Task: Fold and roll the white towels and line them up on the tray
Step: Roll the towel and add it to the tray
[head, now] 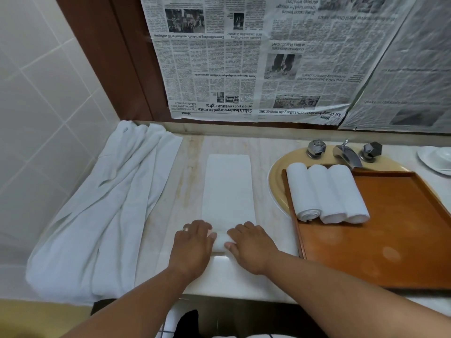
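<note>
A folded white towel (228, 189) lies as a long strip on the table (188, 167), its near end rolled up; the left hand (192, 242) and right hand (251, 247) hold that roll, fingers curled over it. Three rolled towels (327, 193) lie touching, side by side, on the wooden tray (390, 228); a heap of unfolded towels (105, 203) lies left

The towel strip (228, 186) takes the middle of the counter (188, 172), with bare lanes either side. On your left, a heap of loose towels (97, 203) fills the counter to the wall. On your right, the raised rim of the tray (390, 228) stands in your way; its floor lies open beside the three rolled towels (327, 193), the tap (347, 154) close behind them.
</note>
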